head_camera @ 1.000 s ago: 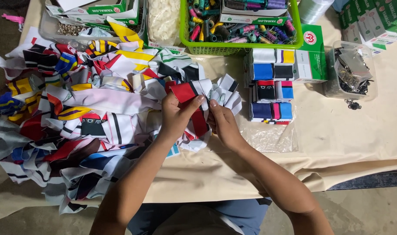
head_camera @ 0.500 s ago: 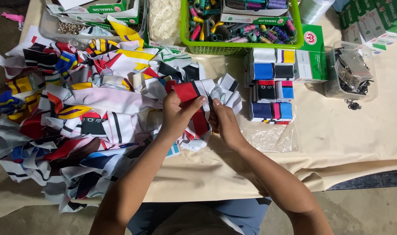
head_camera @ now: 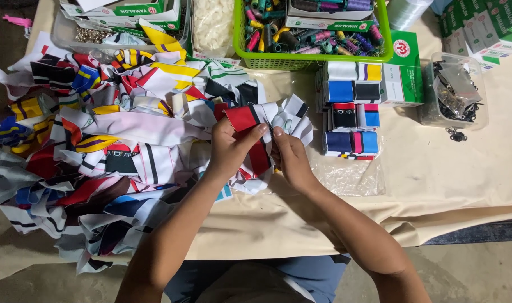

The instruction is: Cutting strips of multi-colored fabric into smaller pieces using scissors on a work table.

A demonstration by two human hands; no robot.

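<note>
Cream cloth [head_camera: 446, 185] is spread over the worktable, and most of its left half is buried under a heap of printed fabric scraps [head_camera: 99, 146] in red, white, black, blue and yellow. At the middle of the table a red, black and white fabric piece [head_camera: 255, 137] is held up between both hands, just above the edge of the heap. It is pinched by the left hand [head_camera: 230, 148], thumb pressed against curled fingers, on its red part. The right hand [head_camera: 289, 157] is closed on the white end of the same piece, fingertips nearly meeting those of the left.

Just beside the right hand, folded fabric pieces are kept in a neat stack [head_camera: 351, 109] of blue, white, black and pink, with a clear plastic bag [head_camera: 351, 177] lying below it. A green basket [head_camera: 312, 56] filled with thread spools is set along the far edge. Near the right end a clear tub of small metal parts [head_camera: 455, 92] is seen, next to a green carton [head_camera: 404, 70].
</note>
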